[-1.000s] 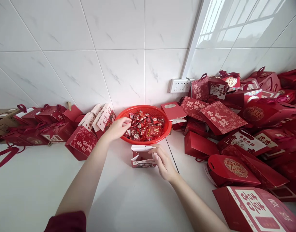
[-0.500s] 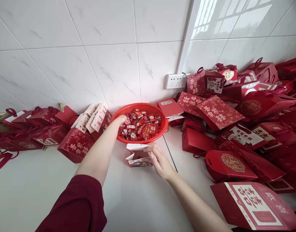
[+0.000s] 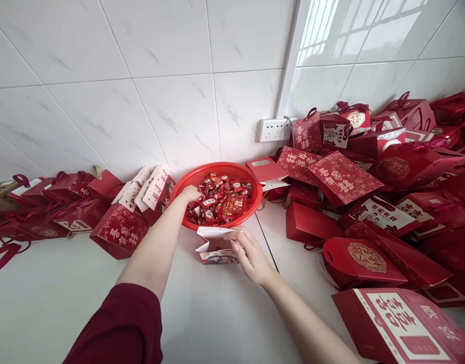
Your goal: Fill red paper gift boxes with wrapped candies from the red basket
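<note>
A red plastic basket [image 3: 258, 198] full of wrapped candies [image 3: 232, 205] stands against the tiled wall. My left hand [image 3: 190, 194] reaches over its left side into the candies; its fingertips are buried among them, so what they grasp is hidden. Just in front of the basket, a small white-and-red paper gift box [image 3: 219, 258] stands upright with its top open. My right hand [image 3: 251, 257] grips the right edge of this box, thumb outside and fingers over the rim. The inside of the box is mostly in shadow.
Many red gift boxes [image 3: 346, 177] are heaped along the right side. More boxes [image 3: 119, 230] line the wall at the left, some with ribbon handles. A white socket strip [image 3: 274, 130] is fixed to the wall behind. All rest on a pale table [image 3: 202, 313].
My left hand has moved slightly down and left within the basket, and some candies have shifted. The basket appears slightly turned. My right hand keeps hold of the box.
</note>
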A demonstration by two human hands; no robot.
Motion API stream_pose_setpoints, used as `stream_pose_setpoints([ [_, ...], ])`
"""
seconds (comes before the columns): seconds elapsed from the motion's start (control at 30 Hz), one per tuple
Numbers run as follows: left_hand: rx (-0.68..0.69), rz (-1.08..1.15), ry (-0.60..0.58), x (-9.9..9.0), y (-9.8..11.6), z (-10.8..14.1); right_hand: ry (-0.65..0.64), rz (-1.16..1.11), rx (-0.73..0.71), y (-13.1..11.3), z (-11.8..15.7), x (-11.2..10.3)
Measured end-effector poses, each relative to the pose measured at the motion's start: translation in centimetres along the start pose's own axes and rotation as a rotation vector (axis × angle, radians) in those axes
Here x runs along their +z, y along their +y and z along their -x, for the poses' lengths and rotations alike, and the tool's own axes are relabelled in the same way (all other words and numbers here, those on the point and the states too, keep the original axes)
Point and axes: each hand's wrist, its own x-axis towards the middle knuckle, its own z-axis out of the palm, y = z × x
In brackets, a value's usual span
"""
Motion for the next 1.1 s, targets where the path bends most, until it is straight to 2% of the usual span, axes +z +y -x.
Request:
stream_pose_setpoints([
  [0.13,-0.047,-0.016,-0.021,-0.1,-0.1,0.0,0.021,-0.012,-0.001,0.4,0.0,-0.2],
  [0.27,-0.048,0.045,0.036,-0.7,0.6,0.4,0.043,0.004,0.009,0.7,0.0,-0.3],
  [0.37,-0.004,0.148,0.089,-1.0,1.1,1.3,0.033,0.021,0.005,0.4,0.0,-0.2],
  [0.53,0.147,0.398,0.223,-1.9,2.9,3.9,-0.024,0.035,-0.032,-0.5,0.1,-0.1],
  [0.63,0.271,0.547,0.304,-2.6,4.4,7.6,-0.057,0.030,-0.084,-0.7,0.2,-0.2],
  [0.7,0.385,0.633,0.327,-3.0,5.1,11.7,-0.066,0.026,-0.102,-0.7,0.4,-0.2],
  [0.73,0.526,0.729,0.284,-3.1,5.3,14.1,-0.068,0.026,-0.103,-0.6,0.4,-0.2],
  [0.8,0.733,0.785,0.114,-3.2,5.3,19.2,-0.072,0.027,-0.094,-0.5,0.5,-0.2],
  [0.83,0.798,0.724,0.008,-3.2,5.2,21.5,-0.074,0.028,-0.090,-0.5,0.6,-0.1],
  [0.9,0.860,0.535,-0.102,-2.9,5.0,25.1,-0.079,0.029,-0.090,-0.4,0.6,-0.1],
  [0.97,0.875,0.317,-0.079,-2.2,4.7,27.0,-0.085,0.027,-0.095,-0.4,0.5,-0.1],
  [1.1,0.902,0.116,0.151,-0.1,4.2,27.2,-0.084,-0.012,-0.086,-0.4,0.3,-0.3],
])
